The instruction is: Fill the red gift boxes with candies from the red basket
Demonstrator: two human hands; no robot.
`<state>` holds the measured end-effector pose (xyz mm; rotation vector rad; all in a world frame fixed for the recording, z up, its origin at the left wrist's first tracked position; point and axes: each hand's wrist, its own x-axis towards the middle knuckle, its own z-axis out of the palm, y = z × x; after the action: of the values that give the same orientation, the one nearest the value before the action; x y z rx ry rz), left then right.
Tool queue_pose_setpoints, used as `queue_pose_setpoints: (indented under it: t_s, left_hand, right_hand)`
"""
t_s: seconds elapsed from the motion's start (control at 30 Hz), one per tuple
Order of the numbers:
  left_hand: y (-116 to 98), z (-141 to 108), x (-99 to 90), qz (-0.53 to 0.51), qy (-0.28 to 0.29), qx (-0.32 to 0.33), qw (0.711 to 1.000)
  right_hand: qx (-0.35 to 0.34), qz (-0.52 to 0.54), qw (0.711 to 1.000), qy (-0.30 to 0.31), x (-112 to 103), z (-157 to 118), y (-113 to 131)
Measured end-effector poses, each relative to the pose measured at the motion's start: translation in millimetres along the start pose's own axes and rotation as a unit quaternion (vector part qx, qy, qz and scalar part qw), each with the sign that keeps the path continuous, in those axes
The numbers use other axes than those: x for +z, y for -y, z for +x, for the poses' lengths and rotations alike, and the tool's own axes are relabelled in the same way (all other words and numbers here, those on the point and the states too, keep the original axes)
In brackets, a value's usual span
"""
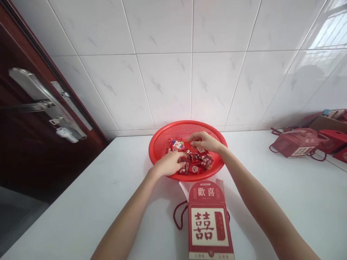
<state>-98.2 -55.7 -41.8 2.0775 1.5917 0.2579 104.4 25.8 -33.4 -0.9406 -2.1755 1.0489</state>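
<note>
A red plastic mesh basket (187,177) holds several small wrapped sweets (195,168) in red and dark red wrappers. At its left front my left hand (168,164) reaches in, thumb and fingers apart, touching a dark red wrapped sweet (184,168). My right hand (205,141) is over the right back part of the basket, its fingers curled in a pinch. Whatever lies between those fingertips is too small to make out. In front of the basket, between my forearms, a red and cream gift box (207,227) with its top flap raised stands on the table.
More red gift boxes (296,142) with cord handles sit at the right, beside an open carton (328,124). The white table (119,202) meets a tiled wall (165,86). A dark red door (24,144) with a metal handle and keys is at the left.
</note>
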Motion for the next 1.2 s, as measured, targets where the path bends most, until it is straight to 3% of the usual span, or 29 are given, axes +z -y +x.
queue_pose_setpoints:
  t_s: [0.43,0.7,0.83,1.0,1.2]
  left_hand:
    - [10,1,2.0,-0.122,-0.096,0.041,0.987]
    - [7,1,-0.3,-0.123,-0.077,0.048,0.988]
    - [7,4,0.3,-0.206,-0.089,0.088,0.970]
    - [0,2,-0.7,-0.322,-0.075,0.124,0.936]
    - [-2,0,-1.1,-0.339,-0.051,0.116,0.932]
  right_hand:
    - [-0.023,0.075,0.994,-0.073,11,-16,20]
    - [-0.022,0.140,0.986,-0.087,17,-16,23]
    - [-0.032,0.229,0.968,-0.097,24,-15,27]
    - [-0.054,0.265,0.955,-0.119,32,-16,33]
    - [-0.052,0.312,0.942,-0.115,36,-16,36]
